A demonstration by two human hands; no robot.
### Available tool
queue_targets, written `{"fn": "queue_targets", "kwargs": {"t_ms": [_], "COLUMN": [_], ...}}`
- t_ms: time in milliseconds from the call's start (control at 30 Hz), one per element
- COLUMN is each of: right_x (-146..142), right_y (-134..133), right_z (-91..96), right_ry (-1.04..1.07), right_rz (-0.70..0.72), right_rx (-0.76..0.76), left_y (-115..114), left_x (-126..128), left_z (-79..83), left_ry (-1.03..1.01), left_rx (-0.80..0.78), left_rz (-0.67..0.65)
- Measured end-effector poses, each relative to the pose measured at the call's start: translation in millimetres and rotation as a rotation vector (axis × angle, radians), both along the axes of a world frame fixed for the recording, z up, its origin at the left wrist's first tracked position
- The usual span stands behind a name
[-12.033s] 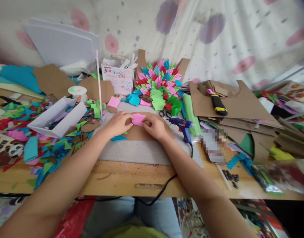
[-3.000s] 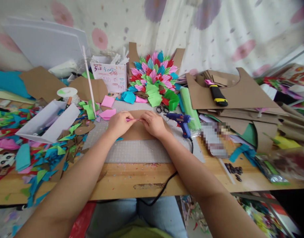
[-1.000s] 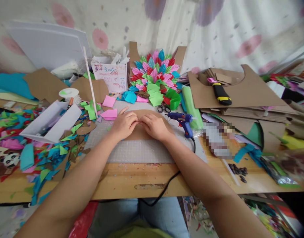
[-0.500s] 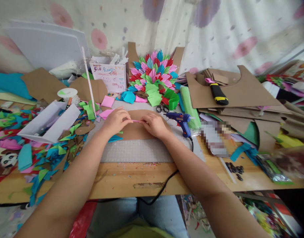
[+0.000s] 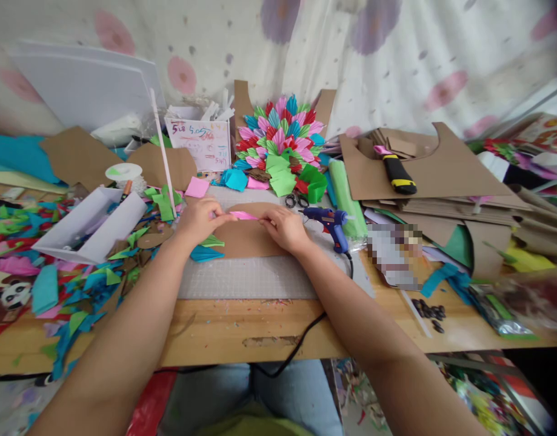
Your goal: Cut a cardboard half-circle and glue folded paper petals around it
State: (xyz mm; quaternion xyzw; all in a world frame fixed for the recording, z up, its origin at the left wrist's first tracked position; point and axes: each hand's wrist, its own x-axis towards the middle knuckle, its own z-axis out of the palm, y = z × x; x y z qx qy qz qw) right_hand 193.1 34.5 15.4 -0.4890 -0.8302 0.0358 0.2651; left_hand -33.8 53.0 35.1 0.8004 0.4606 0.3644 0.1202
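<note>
Stretched between my two hands is a narrow piece of pink crepe paper [image 5: 244, 215]. My left hand [image 5: 202, 219] pinches its left end, and my right hand [image 5: 283, 226] pinches the right end. Beneath them a curved brown cardboard piece [image 5: 251, 241] lies on the grey cutting mat [image 5: 246, 278]. Close below my left hand are a folded blue paper piece [image 5: 207, 253] and a green one [image 5: 213, 241]. To the right of my right hand lies a blue glue gun [image 5: 331, 224], its cord running down over the table edge.
Behind the mat stands a cluster of pleated paper petals [image 5: 282, 130]. A white tray [image 5: 69, 233] sits among paper scraps at left, near a white box [image 5: 200, 145]. On the right, a yellow-black utility knife [image 5: 399, 174] rests on stacked cardboard [image 5: 455, 169], beside a green paper roll [image 5: 346, 197].
My left hand has moved left, away from my right hand. More of the pink paper now shows between them, and the green and blue pieces are less covered.
</note>
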Motion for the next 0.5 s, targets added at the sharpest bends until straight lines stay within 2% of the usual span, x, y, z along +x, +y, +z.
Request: {"fn": "queue_targets", "kwargs": {"t_ms": [133, 300, 500], "right_x": [-1, -8, -10], "right_y": [0, -5, -5], "right_z": [-1.0, 0.8, -0.1], "right_ry": [0.000, -0.040, -0.063], "right_rz": [0.013, 0.042, 0.080], "right_rx": [0.049, 0.047, 0.053], "left_y": [-4, -10, -10], "left_x": [6, 22, 23], "left_z": [-1.6, -6.5, -9.1], "left_ry": [-0.136, -0.249, -0.288], "left_rx": [-0.034, -0.269, -0.321], "left_rz": [0.094, 0.028, 0.052]}}
